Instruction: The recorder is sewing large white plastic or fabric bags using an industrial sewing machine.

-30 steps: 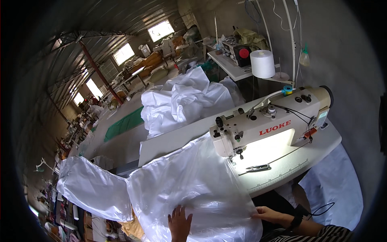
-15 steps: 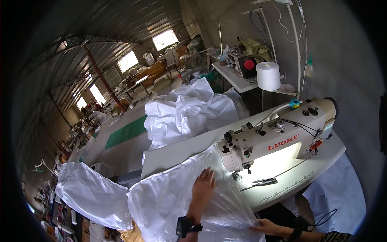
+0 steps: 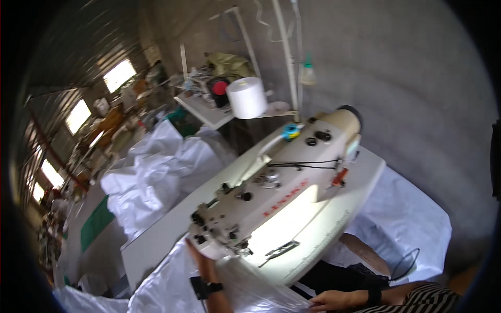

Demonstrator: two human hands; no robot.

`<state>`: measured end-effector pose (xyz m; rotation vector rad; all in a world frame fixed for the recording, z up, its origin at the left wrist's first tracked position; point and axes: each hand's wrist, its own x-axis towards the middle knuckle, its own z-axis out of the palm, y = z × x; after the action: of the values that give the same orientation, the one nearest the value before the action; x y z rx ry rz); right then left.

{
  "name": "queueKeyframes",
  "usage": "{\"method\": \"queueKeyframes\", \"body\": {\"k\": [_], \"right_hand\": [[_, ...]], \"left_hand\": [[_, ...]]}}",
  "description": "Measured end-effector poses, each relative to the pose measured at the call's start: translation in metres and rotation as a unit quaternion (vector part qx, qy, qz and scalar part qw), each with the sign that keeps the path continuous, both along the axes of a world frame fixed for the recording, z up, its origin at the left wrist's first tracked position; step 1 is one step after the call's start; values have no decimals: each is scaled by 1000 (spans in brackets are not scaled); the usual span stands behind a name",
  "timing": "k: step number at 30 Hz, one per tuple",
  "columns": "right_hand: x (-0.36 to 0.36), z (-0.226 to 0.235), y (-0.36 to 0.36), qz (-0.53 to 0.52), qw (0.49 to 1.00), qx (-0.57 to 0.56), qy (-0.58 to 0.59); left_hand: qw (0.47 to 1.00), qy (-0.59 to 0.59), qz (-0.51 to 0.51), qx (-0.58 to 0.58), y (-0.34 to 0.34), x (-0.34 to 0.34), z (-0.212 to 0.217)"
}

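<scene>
Red lettering (image 3: 286, 198) on your sewing machine's (image 3: 292, 182) arm, ahead and left of your right hand's (image 3: 334, 301) grip on the white sheet (image 3: 245, 284); motion-smeared. Ruler-like marks (image 3: 334, 225) along the worktop (image 3: 365, 175) edge, ahead of that grip; you can't make out figures. Nothing else reads.

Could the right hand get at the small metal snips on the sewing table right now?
Probably yes: the snips lie uncovered on the sewing table, with nothing visible blocking them, though the right hand appears to grip the white sheet and might need freeing.
</scene>
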<state>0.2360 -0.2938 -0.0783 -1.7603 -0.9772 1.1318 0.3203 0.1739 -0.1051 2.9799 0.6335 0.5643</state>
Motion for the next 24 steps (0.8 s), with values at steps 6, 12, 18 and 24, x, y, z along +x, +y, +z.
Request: {"method": "queueKeyframes", "body": {"k": [6,12,18,24], "right_hand": [[79,-28,-101,-138,936,-149,-289],[180,-103,-197,-298,732,-314,-526],[213,-157,-251,-388,764,-115,-503],[222,-114,-277,-602,768,2,-219]], "left_hand": [[907,-273,-109,-301,6,-57,35],[889,-292,-16,-352,-179,-164,113],[916,-229,11,-328,-304,-189,94],[898,-91,-185,-388,-391,-100,85]]}}
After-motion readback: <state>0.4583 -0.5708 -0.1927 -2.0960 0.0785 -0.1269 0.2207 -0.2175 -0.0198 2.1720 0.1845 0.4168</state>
